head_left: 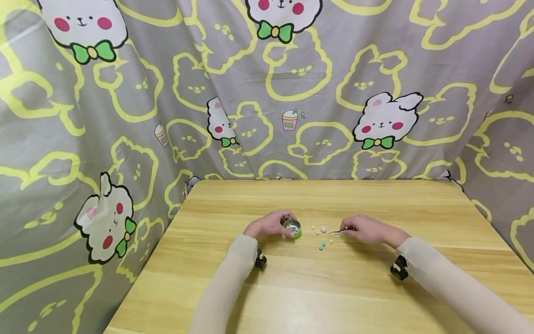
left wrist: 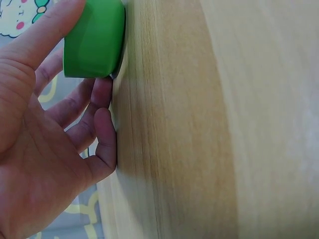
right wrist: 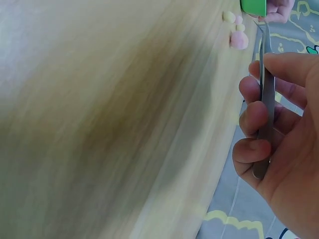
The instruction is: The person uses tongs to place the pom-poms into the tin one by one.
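Observation:
My left hand (head_left: pixel 273 223) grips a small round green tin (head_left: pixel 297 235), thumb on the near side and fingers around the far side. The tin stands on the table with its top uncovered and its silvery inside showing. In my right hand (head_left: pixel 367 228) is a pair of metal tweezers (right wrist: pixel 267 94), pinched between thumb and fingers. Their thin bent tips stand slightly apart and point left, with nothing between them. Between the hands lie several small balls: a larger pink ball (head_left: pixel 323 229), a small pink one, yellow ones and blue balls (head_left: pixel 323 244).
A wood-grain table (head_left: pixel 292 292) carries everything. Grey curtains (head_left: pixel 233 83) with yellow outlines and white cartoon animals hang behind it and at both sides. Black wrist cameras (head_left: pixel 399 267) sit below both sleeves, close over the tabletop.

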`<state>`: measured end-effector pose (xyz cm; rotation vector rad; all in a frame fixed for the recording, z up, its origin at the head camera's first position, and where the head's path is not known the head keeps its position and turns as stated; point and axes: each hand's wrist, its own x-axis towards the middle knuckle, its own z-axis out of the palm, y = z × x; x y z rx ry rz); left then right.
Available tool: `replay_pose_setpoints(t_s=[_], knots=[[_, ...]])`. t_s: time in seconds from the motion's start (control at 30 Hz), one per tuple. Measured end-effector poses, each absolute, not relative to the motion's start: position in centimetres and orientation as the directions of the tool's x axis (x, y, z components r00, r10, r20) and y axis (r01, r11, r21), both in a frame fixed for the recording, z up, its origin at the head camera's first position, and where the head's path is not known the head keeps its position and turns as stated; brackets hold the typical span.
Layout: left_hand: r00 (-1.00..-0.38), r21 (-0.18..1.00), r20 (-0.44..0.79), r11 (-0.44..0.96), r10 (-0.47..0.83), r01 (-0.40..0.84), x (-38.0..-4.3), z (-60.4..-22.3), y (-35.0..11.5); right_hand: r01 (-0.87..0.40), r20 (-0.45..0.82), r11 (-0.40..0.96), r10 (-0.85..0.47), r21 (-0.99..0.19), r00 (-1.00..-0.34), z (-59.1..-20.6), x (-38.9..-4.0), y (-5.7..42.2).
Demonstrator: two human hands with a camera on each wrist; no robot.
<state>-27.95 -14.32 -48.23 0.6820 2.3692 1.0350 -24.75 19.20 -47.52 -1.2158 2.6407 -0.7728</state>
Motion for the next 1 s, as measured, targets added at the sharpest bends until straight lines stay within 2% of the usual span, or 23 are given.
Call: replay_pose_setpoints(t_s=[0.47,1.0], knots=[[-0.766,0.762,-0.219,0.596,0.604,0.253,-28.09,-48.08,-14.27,-0.655,0.040,0.562,-0.743,-0.504,-0.668,-47.82,-24.61,19.33],[-0.769,0.763,-0.212,0.594,0.603,0.256,-28.01,-48.10,-14.29,-0.673,0.045,0.561,-0.751,-0.482,-0.659,-48.33,-24.50,19.41]])
